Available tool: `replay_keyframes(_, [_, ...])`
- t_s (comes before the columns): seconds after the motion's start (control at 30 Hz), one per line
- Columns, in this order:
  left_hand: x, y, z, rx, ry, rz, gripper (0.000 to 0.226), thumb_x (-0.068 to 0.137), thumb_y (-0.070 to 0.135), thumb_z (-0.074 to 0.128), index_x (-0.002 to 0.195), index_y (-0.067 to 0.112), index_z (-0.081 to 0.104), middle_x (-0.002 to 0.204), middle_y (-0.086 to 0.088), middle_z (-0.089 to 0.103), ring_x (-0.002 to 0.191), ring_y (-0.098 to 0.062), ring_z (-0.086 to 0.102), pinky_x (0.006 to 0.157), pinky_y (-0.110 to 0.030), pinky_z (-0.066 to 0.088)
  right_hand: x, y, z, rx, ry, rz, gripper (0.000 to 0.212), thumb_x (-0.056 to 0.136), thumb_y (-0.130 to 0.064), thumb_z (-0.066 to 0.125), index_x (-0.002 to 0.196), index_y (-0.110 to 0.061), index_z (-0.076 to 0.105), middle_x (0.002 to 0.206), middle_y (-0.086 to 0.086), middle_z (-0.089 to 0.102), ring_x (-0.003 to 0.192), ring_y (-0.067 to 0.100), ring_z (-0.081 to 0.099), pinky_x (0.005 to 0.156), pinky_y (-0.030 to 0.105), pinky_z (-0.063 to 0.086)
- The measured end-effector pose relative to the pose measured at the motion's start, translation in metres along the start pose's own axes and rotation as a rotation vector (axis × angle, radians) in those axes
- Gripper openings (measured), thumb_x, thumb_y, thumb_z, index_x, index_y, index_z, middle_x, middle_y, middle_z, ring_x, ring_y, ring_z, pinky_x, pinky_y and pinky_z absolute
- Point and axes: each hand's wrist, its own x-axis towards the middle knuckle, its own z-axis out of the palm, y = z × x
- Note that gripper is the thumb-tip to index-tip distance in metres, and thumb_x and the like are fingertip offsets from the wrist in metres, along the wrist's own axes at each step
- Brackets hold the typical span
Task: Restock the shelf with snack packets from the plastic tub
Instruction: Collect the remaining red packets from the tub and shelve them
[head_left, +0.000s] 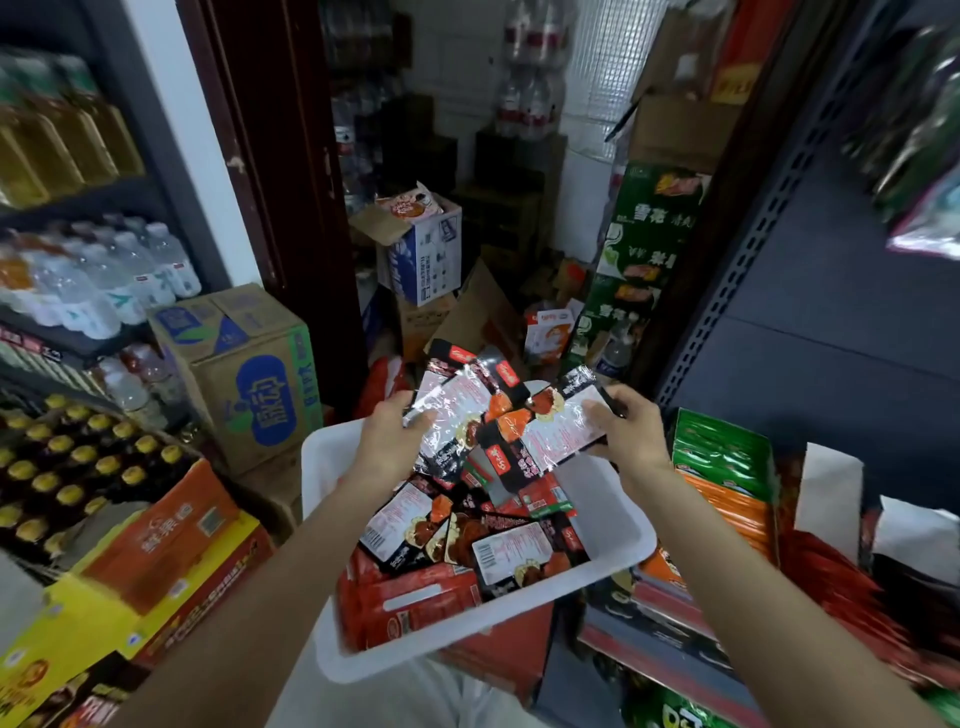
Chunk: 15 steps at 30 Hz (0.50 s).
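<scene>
A white plastic tub (613, 564) sits low in the middle, holding several black-and-red snack packets (511, 553) over larger red packs (415, 597). Above the tub, my left hand (389, 441) grips one side of a fanned bunch of shiny snack packets (467, 410). My right hand (631, 428) pinches the other side of that bunch (561, 431). The shelf (831, 364) stands at the right, with green, orange and red packet boxes (722, 467) on its lower level.
Cardboard cartons (249, 374) and crates of bottles (78, 467) crowd the left. A drinks rack (78, 270) stands behind them. A doorway ahead opens onto stacked boxes (426, 249) and bottle packs. Hanging packets (924, 156) blur at top right.
</scene>
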Motion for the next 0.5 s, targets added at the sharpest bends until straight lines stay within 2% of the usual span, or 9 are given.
replay_keyframes(0.07, [-0.004, 0.001, 0.0, -0.04, 0.017, -0.047, 0.049, 0.096, 0.024, 0.053, 0.139, 0.005, 0.041, 0.143, -0.011, 0.043, 0.132, -0.028, 0.039, 0.105, -0.033, 0.031, -0.007, -0.003, 0.002, 0.092, -0.051, 0.05, 0.014, 0.095, -0.008, 0.052, 0.083, -0.011, 0.055, 0.069, 0.0, 0.053, 0.064, 0.013, 0.052, 0.049, 0.021, 0.046])
replay_keyframes(0.17, [-0.007, 0.004, 0.002, -0.124, 0.003, -0.056, 0.043, 0.097, 0.021, 0.05, 0.137, 0.005, 0.043, 0.135, -0.007, 0.046, 0.126, -0.022, 0.041, 0.1, -0.029, 0.031, -0.011, -0.008, 0.011, 0.165, -0.1, 0.081, 0.012, 0.097, -0.009, 0.05, 0.086, -0.011, 0.054, 0.073, 0.0, 0.054, 0.063, 0.012, 0.051, 0.052, 0.023, 0.047])
replay_keyframes(0.23, [-0.009, 0.006, 0.004, -0.178, -0.023, -0.049, 0.038, 0.098, 0.023, 0.049, 0.132, 0.008, 0.048, 0.133, -0.001, 0.05, 0.125, -0.02, 0.044, 0.106, -0.035, 0.033, -0.012, -0.01, 0.018, 0.151, -0.101, 0.102, 0.006, 0.098, -0.011, 0.048, 0.094, -0.009, 0.053, 0.077, 0.002, 0.054, 0.065, 0.012, 0.052, 0.052, 0.024, 0.05])
replay_keyframes(0.27, [-0.011, 0.007, 0.004, -0.205, -0.039, -0.055, 0.036, 0.097, 0.025, 0.049, 0.131, 0.011, 0.05, 0.133, -0.002, 0.052, 0.126, -0.021, 0.045, 0.108, -0.039, 0.034, -0.011, -0.01, 0.02, 0.122, -0.093, 0.105, 0.006, 0.098, -0.012, 0.048, 0.095, -0.009, 0.052, 0.079, 0.003, 0.054, 0.067, 0.015, 0.052, 0.058, 0.028, 0.054])
replay_keyframes(0.33, [-0.012, 0.008, 0.006, -0.258, -0.033, -0.099, 0.037, 0.097, 0.025, 0.05, 0.133, 0.013, 0.05, 0.136, -0.001, 0.05, 0.128, -0.021, 0.044, 0.111, -0.042, 0.032, -0.009, -0.009, 0.023, 0.013, -0.038, 0.062, 0.006, 0.098, -0.014, 0.047, 0.095, -0.012, 0.052, 0.079, 0.003, 0.054, 0.074, 0.022, 0.057, 0.073, 0.045, 0.058])
replay_keyframes(0.37, [-0.012, 0.007, 0.008, -0.276, -0.024, -0.129, 0.039, 0.097, 0.025, 0.05, 0.134, 0.013, 0.049, 0.137, 0.0, 0.049, 0.127, -0.02, 0.044, 0.111, -0.043, 0.031, -0.009, -0.009, 0.023, -0.056, 0.019, -0.005, 0.006, 0.098, -0.014, 0.047, 0.096, -0.014, 0.052, 0.078, 0.0, 0.055, 0.077, 0.025, 0.06, 0.073, 0.05, 0.057])
replay_keyframes(0.4, [-0.012, 0.008, 0.009, -0.283, -0.016, -0.154, 0.039, 0.097, 0.025, 0.051, 0.133, 0.012, 0.049, 0.137, -0.002, 0.05, 0.126, -0.022, 0.046, 0.11, -0.044, 0.033, -0.011, -0.01, 0.022, -0.11, 0.096, -0.102, 0.007, 0.098, -0.014, 0.046, 0.097, -0.015, 0.053, 0.077, -0.002, 0.056, 0.076, 0.025, 0.062, 0.07, 0.049, 0.058])
replay_keyframes(0.43, [-0.01, 0.005, 0.011, -0.289, 0.001, -0.183, 0.039, 0.096, 0.025, 0.052, 0.132, 0.012, 0.05, 0.134, -0.005, 0.053, 0.122, -0.024, 0.05, 0.108, -0.046, 0.036, -0.013, -0.011, 0.021, -0.141, 0.185, -0.215, 0.009, 0.099, -0.015, 0.044, 0.1, -0.015, 0.054, 0.075, -0.004, 0.057, 0.073, 0.02, 0.063, 0.067, 0.041, 0.058])
replay_keyframes(0.5, [-0.008, 0.003, 0.015, -0.298, 0.008, -0.231, 0.035, 0.095, 0.025, 0.052, 0.127, 0.012, 0.054, 0.126, -0.008, 0.06, 0.114, -0.028, 0.056, 0.103, -0.049, 0.042, -0.019, -0.015, 0.017, -0.157, 0.316, -0.427, 0.016, 0.1, -0.019, 0.043, 0.106, -0.013, 0.057, 0.075, -0.009, 0.058, 0.066, 0.002, 0.059, 0.061, 0.019, 0.05])
